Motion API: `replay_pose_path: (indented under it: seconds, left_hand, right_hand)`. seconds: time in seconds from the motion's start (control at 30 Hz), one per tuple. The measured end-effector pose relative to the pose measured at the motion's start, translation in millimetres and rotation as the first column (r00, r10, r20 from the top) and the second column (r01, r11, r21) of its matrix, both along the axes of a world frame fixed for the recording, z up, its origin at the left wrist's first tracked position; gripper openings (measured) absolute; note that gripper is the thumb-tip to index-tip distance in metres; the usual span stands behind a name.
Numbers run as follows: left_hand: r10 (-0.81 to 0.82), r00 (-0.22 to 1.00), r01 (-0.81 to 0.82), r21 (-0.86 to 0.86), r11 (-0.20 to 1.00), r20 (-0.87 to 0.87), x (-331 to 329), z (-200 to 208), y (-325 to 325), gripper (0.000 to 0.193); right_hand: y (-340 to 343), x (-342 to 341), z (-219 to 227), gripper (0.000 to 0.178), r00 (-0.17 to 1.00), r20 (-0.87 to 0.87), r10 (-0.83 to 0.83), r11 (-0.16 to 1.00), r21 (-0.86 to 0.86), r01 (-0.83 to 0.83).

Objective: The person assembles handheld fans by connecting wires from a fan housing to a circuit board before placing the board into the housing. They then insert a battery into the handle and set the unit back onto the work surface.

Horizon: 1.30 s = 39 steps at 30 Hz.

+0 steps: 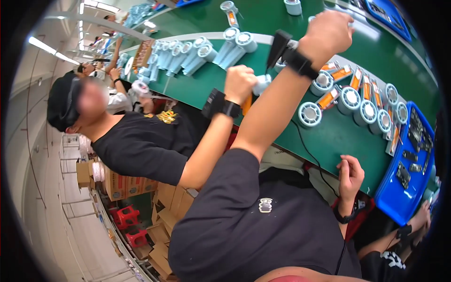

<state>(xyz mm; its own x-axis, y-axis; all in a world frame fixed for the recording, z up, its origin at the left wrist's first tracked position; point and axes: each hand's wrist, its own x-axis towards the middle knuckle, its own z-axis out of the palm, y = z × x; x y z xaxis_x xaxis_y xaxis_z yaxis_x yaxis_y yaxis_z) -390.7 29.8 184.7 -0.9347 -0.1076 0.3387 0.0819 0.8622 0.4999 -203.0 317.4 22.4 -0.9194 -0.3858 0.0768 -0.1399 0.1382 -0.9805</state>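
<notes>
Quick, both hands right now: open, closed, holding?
Left hand: fingers curled; whether it holds anything cannot be told.
Right hand: partly open, fingers loosely curled, nothing visible in it.

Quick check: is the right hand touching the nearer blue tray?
Apart. The head view shows a strip of green tabletop between the right hand and the near side of the blue tray.

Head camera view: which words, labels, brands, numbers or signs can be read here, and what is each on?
No wording is quoted here; these are the marks that show.
Dark printing on the cardboard carton: too small and blurred to read.
Pale emblem on the wearer's black shirt: too small to read surely.
Yellow design on the co-worker's black shirt: no clear letters.
White marking on dark clothing, lower right: blurred.
</notes>
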Motion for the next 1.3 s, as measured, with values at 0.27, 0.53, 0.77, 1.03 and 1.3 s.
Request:
replay_pose_path:
  seconds: [0.27, 0.53, 0.77, 1.03, 1.3]
  left_hand:
    - [0.022, 0.994, -0.008, 0.125, 0.992, -0.108, 199.8, -31.0, 32.5, 0.014]
    - [0.632, 0.690, -0.635, -0.126, 0.763, 0.353, 255.7, -94.4, -6.3, 0.040]
    - [0.556, 0.792, -0.569, -0.027, 0.822, 0.250, 246.5, -115.3, -18.4, 0.038]
    - [0.417, 0.909, -0.416, 0.097, 0.904, 0.008, 249.7, -132.8, -29.3, 0.042]
    - [0.236, 0.894, -0.421, 0.536, 0.732, 0.381, 240.6, -109.3, -33.7, 0.043]
  right_hand:
    - [7.6, 0.4, 5.5, 0.014, 0.994, 0.107, 0.011, 0.992, -0.124, 0.003]
    - [10.0, -0.6, 6.4, 0.015, 0.988, 0.127, 0.086, 0.985, -0.162, -0.065]
    - [7.1, 0.9, 6.4, 0.013, 0.993, 0.111, 0.043, 0.990, -0.137, -0.027]
    - [1.2, 2.5, 5.6, 0.015, 0.995, 0.097, 0.018, 0.997, -0.081, -0.010]
    - [4.0, 1.5, 13.6, 0.015, 0.994, 0.108, -0.008, 0.998, -0.056, 0.014]
